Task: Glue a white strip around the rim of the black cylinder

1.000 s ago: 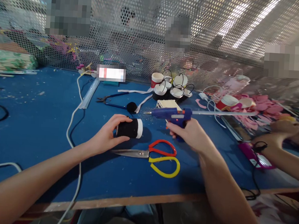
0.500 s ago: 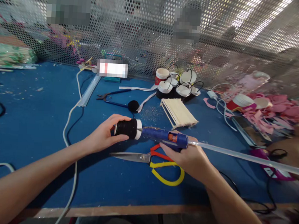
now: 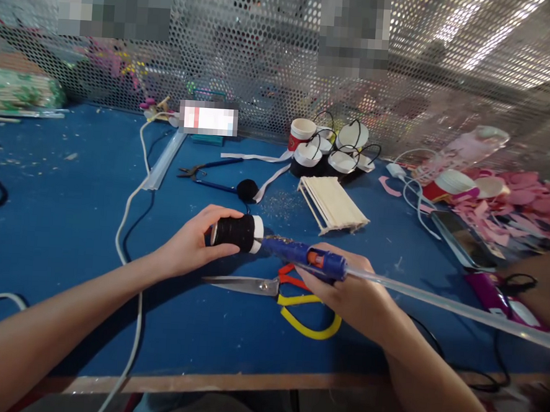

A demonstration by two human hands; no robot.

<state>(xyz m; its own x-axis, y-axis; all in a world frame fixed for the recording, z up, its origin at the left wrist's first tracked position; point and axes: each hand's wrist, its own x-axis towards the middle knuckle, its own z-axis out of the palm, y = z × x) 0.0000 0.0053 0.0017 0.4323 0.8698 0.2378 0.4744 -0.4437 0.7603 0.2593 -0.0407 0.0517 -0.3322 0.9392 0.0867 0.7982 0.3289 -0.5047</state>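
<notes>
My left hand (image 3: pixel 189 243) is closed around a small paper cup (image 3: pixel 234 233) wrapped in black yarn, lying on its side with its white rim to the right. In my right hand (image 3: pixel 351 294) is a blue hot glue gun (image 3: pixel 300 257), with a long clear glue stick (image 3: pixel 419 294) running out of its back to the right. The gun's nozzle is at the cup's white rim; whether it touches, I cannot tell. Below both hands lie scissors (image 3: pixel 270 286) with red and yellow handles. A black yarn ball (image 3: pixel 247 190) lies just behind the cup.
Pliers (image 3: pixel 197 171), a pale stick bundle (image 3: pixel 333 203) and several black-wrapped cups with wire handles (image 3: pixel 340 162) stand beyond my hands. A white cord (image 3: pixel 127 222) crosses at left. At right are a phone (image 3: pixel 463 239), pink pieces (image 3: pixel 522 196) and another person's hand (image 3: pixel 538 281) by a purple tool (image 3: pixel 488 293).
The glue gun's back end has tipped slightly down, and the glue stick slopes lower at right. My left hand keeps its hold on the cup. The view has shifted a little.
</notes>
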